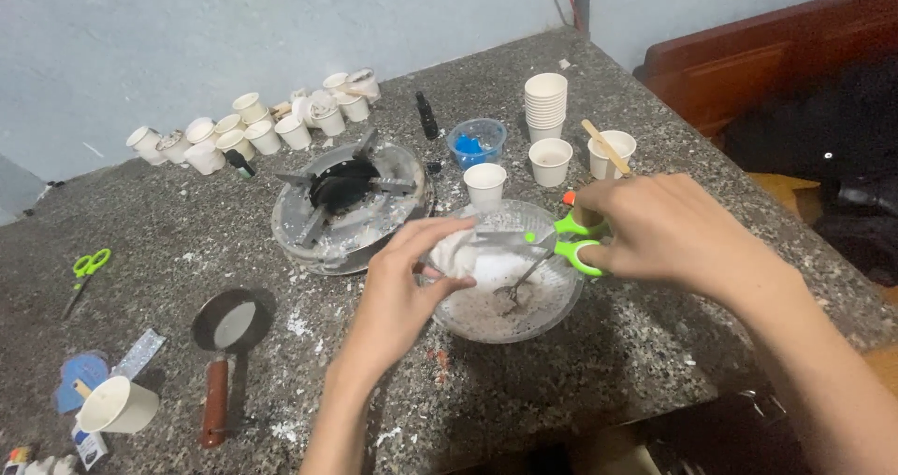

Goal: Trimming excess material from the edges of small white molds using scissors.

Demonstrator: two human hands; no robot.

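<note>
speckled grey stone counter [655,363], rough, dusted with white crumbs. near its middle, a clear plastic bowl [552,311], round, holding pale powdery residue. over the bowl the left hand [398,293] pinches a white waxy lump [468,255] between fingers and thumb. the right hand [659,227] is closed through the green loops of scissors [561,241], metal blades lying open against the lump. a metal fork [519,288] rests inside the bowl.

left of the bowl: one round gas burner [346,204], grey, crusted white. near left: one small metal pan [229,325] with a brown wooden handle, one tipped paper cup [117,405]. far left: a second pair of green scissors [84,274].

beyond the bowl: three single paper cups, one holding a wooden stick [603,146]; one stack of cups [545,101]; one blue-filled plastic tub [477,141]. at the far edge, about a dozen used cups [253,129] in a loose row.
</note>
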